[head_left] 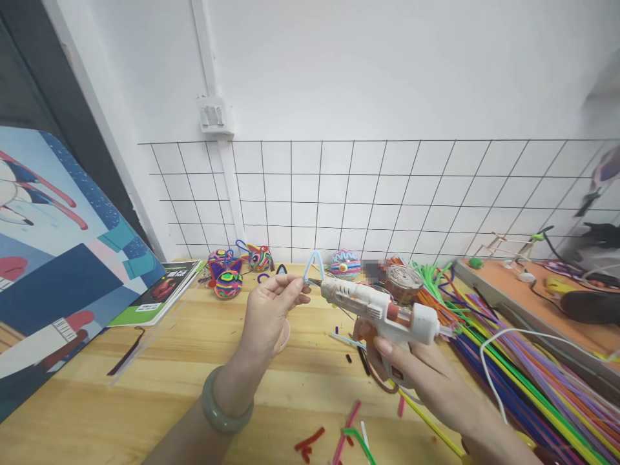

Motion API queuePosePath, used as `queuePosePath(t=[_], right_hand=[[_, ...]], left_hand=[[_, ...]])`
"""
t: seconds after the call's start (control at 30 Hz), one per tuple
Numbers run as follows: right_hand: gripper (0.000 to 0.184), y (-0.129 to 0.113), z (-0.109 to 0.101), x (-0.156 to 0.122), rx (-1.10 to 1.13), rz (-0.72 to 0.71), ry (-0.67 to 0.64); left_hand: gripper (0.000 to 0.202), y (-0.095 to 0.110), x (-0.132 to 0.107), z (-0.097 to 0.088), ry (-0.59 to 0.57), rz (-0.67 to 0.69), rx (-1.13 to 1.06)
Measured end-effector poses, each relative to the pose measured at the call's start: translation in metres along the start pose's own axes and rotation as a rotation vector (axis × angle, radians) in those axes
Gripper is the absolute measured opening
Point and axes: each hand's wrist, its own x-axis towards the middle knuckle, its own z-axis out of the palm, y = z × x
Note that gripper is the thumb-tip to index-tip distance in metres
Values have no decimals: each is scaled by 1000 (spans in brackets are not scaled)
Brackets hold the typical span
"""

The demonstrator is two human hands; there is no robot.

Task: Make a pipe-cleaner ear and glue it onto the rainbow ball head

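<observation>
My left hand [268,313] is raised over the wooden table [194,368] and pinches a small light-blue pipe-cleaner triangle [314,266] between thumb and fingers. A pale green bangle sits on that wrist. My right hand [416,368] grips a white hot glue gun [382,310] by its handle. The gun's nozzle points left and touches the lower right corner of the triangle. A white cord [489,361] runs from the gun toward the right.
A big heap of coloured pipe cleaners [523,368] covers the table's right side. Finished pipe-cleaner figures [227,279] and a striped ball [345,263] stand by the wire grid wall. Cut scraps [339,439] lie near the front. A booklet [162,294] and a painted board [58,271] are at left.
</observation>
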Motion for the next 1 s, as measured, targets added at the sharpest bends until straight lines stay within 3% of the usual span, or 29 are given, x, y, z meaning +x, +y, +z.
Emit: queuePosePath(t=[1.0], right_hand=[[22, 2, -3, 1, 15, 11, -15]], left_hand=[[19, 1, 0, 2, 15, -12, 39]])
